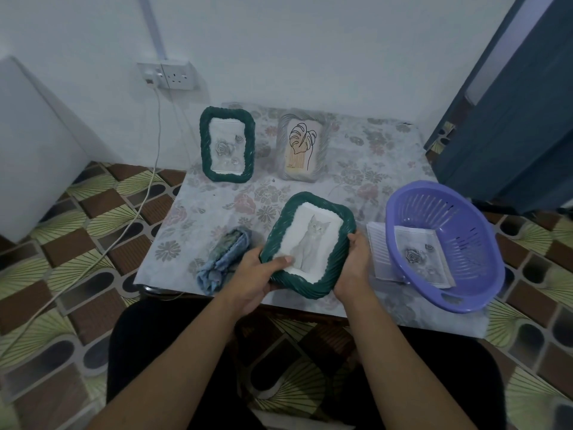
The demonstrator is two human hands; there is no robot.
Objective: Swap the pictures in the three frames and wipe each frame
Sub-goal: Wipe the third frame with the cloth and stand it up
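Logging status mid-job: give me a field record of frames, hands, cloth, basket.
cat frame: green, held over near edge of table
left hand: grips its lower left, thumb on picture
right hand: grips its right edge
rose frame: green, standing at back
leaf frame: grey, standing right of it
cloth: bunched on table, left of cat frame
basket: purple, far right, rose print inside

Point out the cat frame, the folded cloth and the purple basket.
cat frame (310, 240): head view, middle, on the cat picture.
folded cloth (221, 259): head view, middle of its folds.
purple basket (471, 231): head view, slotted inner wall.
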